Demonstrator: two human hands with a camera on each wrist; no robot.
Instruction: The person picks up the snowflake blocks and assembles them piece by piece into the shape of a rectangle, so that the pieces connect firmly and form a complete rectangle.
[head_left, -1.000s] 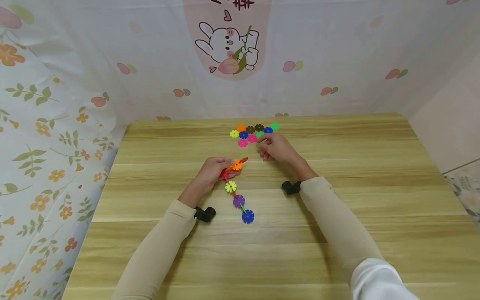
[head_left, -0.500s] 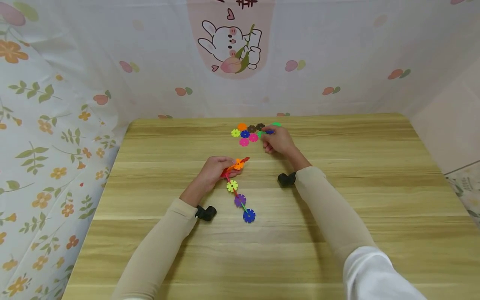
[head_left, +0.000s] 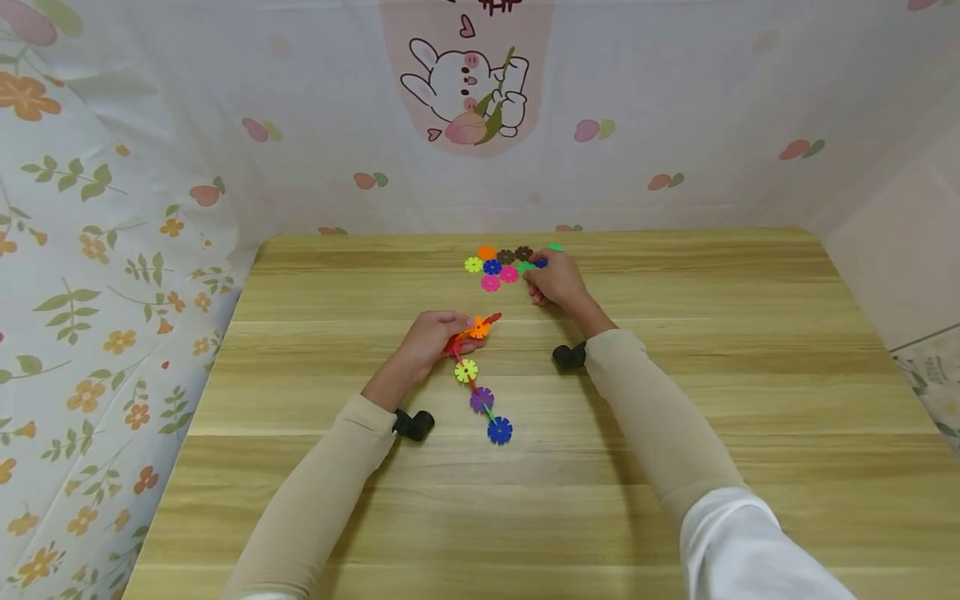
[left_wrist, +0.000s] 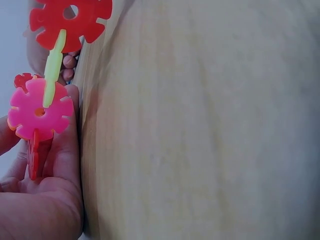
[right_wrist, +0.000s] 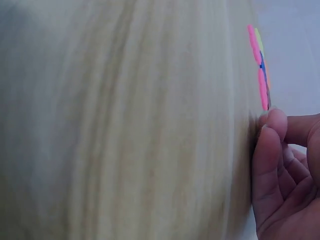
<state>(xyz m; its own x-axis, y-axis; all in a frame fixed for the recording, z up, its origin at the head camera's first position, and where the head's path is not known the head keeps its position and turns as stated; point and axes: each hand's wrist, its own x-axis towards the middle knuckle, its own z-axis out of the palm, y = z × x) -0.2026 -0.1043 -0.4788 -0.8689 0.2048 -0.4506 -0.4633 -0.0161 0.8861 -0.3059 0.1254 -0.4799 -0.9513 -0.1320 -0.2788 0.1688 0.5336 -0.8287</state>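
Note:
My left hand [head_left: 431, 340] grips one end of a chain of notched plastic snowflake discs [head_left: 467, 371]. Its links run from red and orange at the fingers down to a blue disc [head_left: 500, 431] at the near end. In the left wrist view a pink disc [left_wrist: 35, 110] sits by the fingers, joined to a red disc [left_wrist: 70, 22] by a yellow one seen edge-on. My right hand [head_left: 558, 277] reaches to the loose discs, thumb and forefinger tips together at a green disc [head_left: 525, 267]. I cannot tell whether they pinch it.
Several loose discs lie flat at the back of the wooden table [head_left: 675, 400], among them a pink disc [head_left: 491, 283], a yellow disc [head_left: 473, 265] and an orange disc [head_left: 487, 252]. A printed cloth [head_left: 600, 100] hangs behind the table's far edge.
My right hand has moved slightly up and right, from the near side of the loose discs onto the green one. My left hand keeps its hold on the chain; the view has shifted slightly.

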